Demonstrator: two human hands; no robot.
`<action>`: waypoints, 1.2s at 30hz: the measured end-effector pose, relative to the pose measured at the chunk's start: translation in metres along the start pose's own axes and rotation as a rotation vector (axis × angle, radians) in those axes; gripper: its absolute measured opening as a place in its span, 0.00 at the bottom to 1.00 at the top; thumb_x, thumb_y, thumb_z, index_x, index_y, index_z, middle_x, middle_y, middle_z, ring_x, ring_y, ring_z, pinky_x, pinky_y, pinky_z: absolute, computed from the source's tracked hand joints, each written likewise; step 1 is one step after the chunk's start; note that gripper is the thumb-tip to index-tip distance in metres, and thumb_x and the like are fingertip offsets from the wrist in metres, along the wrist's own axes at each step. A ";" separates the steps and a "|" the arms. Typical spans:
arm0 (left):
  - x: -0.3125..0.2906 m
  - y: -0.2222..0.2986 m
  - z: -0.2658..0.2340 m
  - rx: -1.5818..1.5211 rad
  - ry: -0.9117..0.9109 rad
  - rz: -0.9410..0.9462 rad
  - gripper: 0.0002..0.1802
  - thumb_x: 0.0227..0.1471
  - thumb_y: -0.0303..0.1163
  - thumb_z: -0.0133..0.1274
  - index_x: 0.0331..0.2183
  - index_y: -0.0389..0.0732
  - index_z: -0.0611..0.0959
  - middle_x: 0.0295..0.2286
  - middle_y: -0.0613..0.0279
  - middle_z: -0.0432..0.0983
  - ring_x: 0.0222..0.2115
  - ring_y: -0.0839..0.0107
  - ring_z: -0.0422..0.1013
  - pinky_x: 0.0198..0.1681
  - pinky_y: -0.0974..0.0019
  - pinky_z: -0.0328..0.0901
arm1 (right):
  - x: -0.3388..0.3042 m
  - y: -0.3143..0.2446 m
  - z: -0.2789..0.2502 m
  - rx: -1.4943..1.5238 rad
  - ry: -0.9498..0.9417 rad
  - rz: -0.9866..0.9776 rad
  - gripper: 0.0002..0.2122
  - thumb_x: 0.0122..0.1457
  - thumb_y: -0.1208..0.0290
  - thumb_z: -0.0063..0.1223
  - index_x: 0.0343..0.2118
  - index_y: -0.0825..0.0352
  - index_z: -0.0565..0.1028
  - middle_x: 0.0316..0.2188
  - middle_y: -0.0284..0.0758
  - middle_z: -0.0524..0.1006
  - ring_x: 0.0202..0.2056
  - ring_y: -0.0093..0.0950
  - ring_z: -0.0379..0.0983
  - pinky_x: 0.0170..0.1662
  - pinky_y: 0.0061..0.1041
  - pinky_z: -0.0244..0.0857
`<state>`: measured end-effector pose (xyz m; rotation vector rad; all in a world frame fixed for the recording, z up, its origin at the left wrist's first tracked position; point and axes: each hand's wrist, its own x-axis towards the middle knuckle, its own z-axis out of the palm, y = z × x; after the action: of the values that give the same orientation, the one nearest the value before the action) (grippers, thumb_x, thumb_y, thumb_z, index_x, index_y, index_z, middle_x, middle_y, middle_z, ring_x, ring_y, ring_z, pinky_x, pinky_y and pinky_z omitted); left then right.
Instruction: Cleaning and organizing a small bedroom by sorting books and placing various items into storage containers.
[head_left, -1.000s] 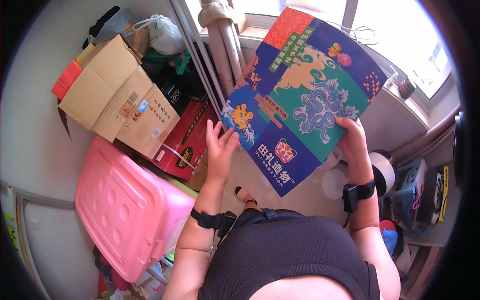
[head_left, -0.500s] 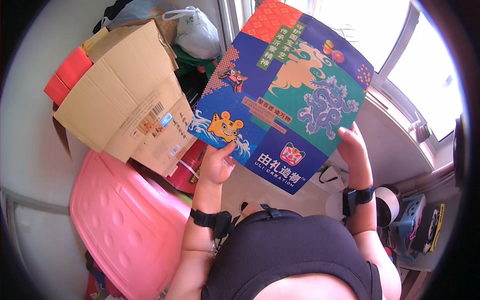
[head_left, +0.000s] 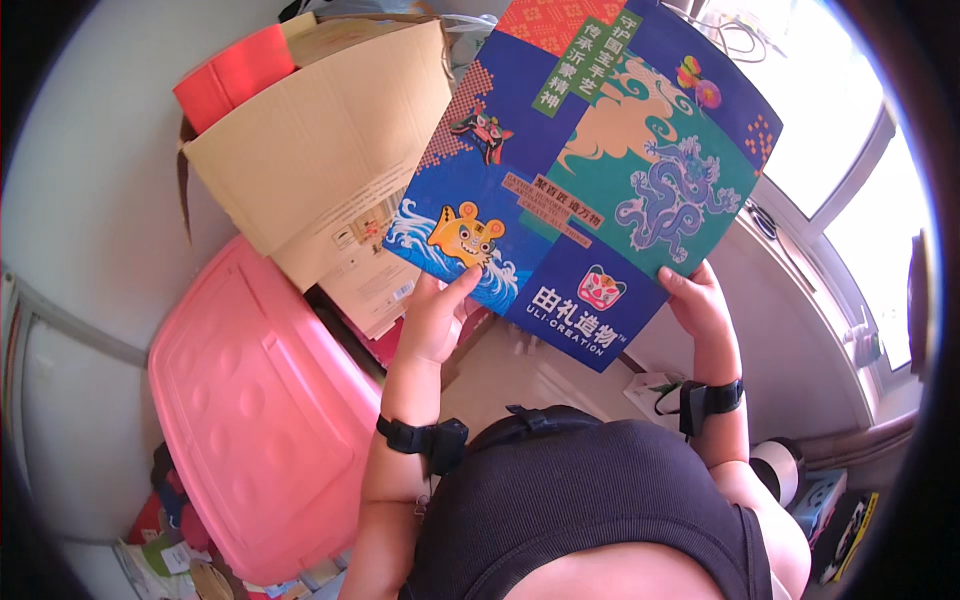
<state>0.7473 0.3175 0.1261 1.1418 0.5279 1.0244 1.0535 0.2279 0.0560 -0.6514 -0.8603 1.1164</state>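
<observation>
left hand: a second ago it is spread and clear of the printed panel; now it pinches the lower left edge, thumb on the front below the yellow animal figure, other fingers curled under.
right hand: now lower along the lower right edge than a second ago; clamped there, thumb on the front, fingers mostly hidden behind.
two-sided hold: the panel appears better steadied than with one hand, and its tilt can likely be steered from both edges.
forearms: both rise from below, well apart, black wristbands on each; hands turned inward to the panel.
printed panel: held up in the air ahead of the chest, tilted, one corner pointing down toward the person; it overlaps the cardboard carton in view; whether they touch, i cannot tell.
pink lid: below the carton, left of the left forearm.
</observation>
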 end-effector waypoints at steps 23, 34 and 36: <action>-0.066 -0.035 0.109 1.142 -0.223 0.574 0.62 0.32 0.44 0.69 0.61 0.39 0.49 0.58 0.37 0.43 0.59 0.45 0.48 0.58 0.52 0.52 | -0.076 -0.045 0.102 -0.496 0.100 -0.515 0.11 0.59 0.76 0.48 0.45 0.70 0.71 0.34 0.31 0.76 0.36 0.17 0.66 0.41 0.19 0.63; -0.075 0.002 0.115 0.645 -0.133 0.564 0.52 0.33 0.46 0.69 0.56 0.37 0.60 0.53 0.56 0.56 0.54 0.62 0.57 0.56 0.59 0.54 | -0.093 -0.122 0.142 -0.564 -0.422 -0.565 0.19 0.61 0.57 0.43 0.48 0.66 0.70 0.52 0.46 0.64 0.57 0.37 0.58 0.51 0.33 0.62; -0.081 0.012 0.110 0.609 -0.273 0.486 0.56 0.34 0.52 0.68 0.57 0.36 0.57 0.54 0.58 0.56 0.54 0.65 0.58 0.56 0.62 0.54 | -0.093 -0.130 0.159 -0.681 -0.320 -0.417 0.09 0.58 0.68 0.48 0.37 0.68 0.74 0.50 0.44 0.65 0.46 0.30 0.68 0.43 0.25 0.67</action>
<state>0.7918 0.1937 0.1659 1.9899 0.3533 1.1233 0.9647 0.1025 0.2208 -0.8047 -1.6022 0.5379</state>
